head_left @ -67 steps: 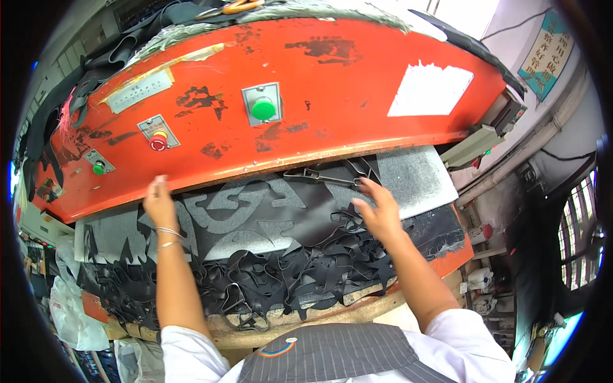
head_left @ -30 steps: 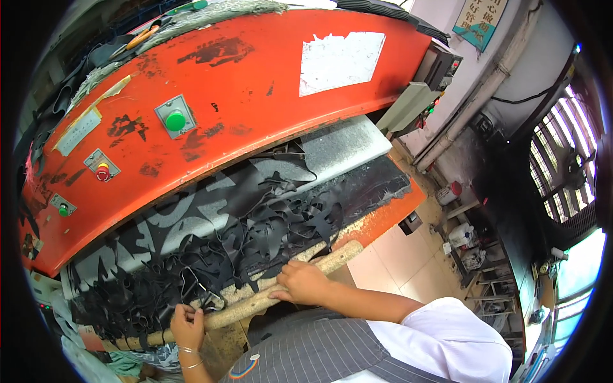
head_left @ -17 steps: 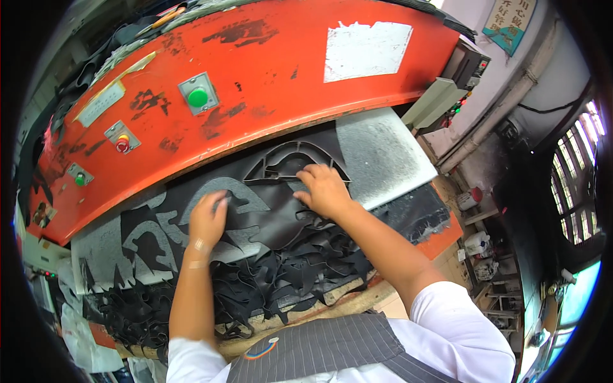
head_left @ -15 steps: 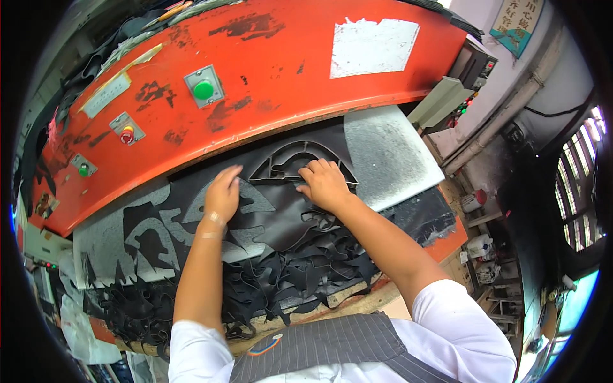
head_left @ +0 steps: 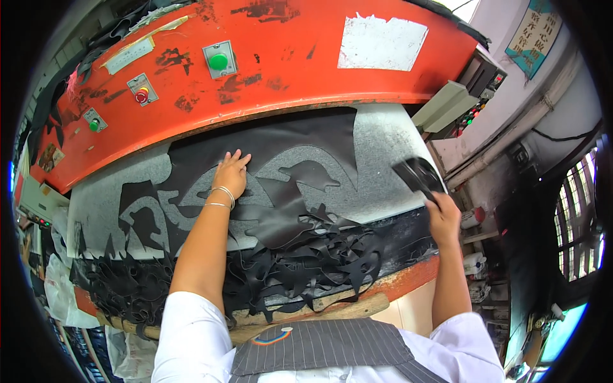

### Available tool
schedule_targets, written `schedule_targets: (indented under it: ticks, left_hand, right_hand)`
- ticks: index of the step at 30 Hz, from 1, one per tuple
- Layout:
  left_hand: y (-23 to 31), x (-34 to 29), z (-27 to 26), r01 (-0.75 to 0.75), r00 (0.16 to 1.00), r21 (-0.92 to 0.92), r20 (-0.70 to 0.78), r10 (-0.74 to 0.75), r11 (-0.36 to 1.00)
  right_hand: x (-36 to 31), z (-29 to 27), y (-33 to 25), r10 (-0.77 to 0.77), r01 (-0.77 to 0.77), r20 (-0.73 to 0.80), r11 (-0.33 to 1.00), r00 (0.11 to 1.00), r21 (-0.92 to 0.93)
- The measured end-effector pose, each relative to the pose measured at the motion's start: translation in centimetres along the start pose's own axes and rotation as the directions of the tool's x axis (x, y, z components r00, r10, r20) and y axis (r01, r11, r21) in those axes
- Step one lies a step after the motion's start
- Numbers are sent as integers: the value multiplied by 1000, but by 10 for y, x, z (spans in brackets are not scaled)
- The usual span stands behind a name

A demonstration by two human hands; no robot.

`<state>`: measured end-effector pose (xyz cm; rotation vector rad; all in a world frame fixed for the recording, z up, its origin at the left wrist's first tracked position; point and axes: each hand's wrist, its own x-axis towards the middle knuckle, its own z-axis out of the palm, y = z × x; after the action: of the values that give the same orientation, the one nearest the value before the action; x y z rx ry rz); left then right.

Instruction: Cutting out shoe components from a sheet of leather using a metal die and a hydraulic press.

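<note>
My left hand (head_left: 231,175) lies with its fingers spread on a sheet of black leather (head_left: 268,134). The sheet has curved openings where the pale grey board (head_left: 383,143) shows through. Off to the right, my right hand (head_left: 444,217) grips a dark cutting die (head_left: 416,175) by its near end, raised over the board's right side. The die is blurred, and whether a cut piece sits inside it I cannot tell. A pointed leather offcut (head_left: 311,173) lies within the arched opening. Nearer me, a larger loose leather piece (head_left: 278,220) rests on the board.
Tangled black leather scraps (head_left: 306,271) are heaped along the board's near edge. Behind stands a red press beam (head_left: 287,76) with a green button (head_left: 218,61) and a red knob (head_left: 142,95). A grey control box (head_left: 445,107) juts out at the right.
My right hand has lifted the cutting die off the leather and carried it right, baring an arched opening. My left hand has moved onto the sheet and flattened. The view has shifted slightly.
</note>
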<state>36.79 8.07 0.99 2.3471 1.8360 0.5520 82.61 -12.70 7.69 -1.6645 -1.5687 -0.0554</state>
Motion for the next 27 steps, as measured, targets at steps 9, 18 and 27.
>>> schedule_targets:
  ticks: [9,18,27]
  left_hand:
    - [217,-83,-52,719,503,-671,682,530,182]
    - [249,-182,-98,412,832,-911,360,423,-34]
    - [217,-236,-140,330,883,-944,299,362,-24]
  right_hand:
    - [-39,-88,-74,-701,717,216,697,680,4]
    - [-83,-47,-128,-444,223,247,767,861,601]
    - [-102,-21,-203,-237,-366,519,480,821,797]
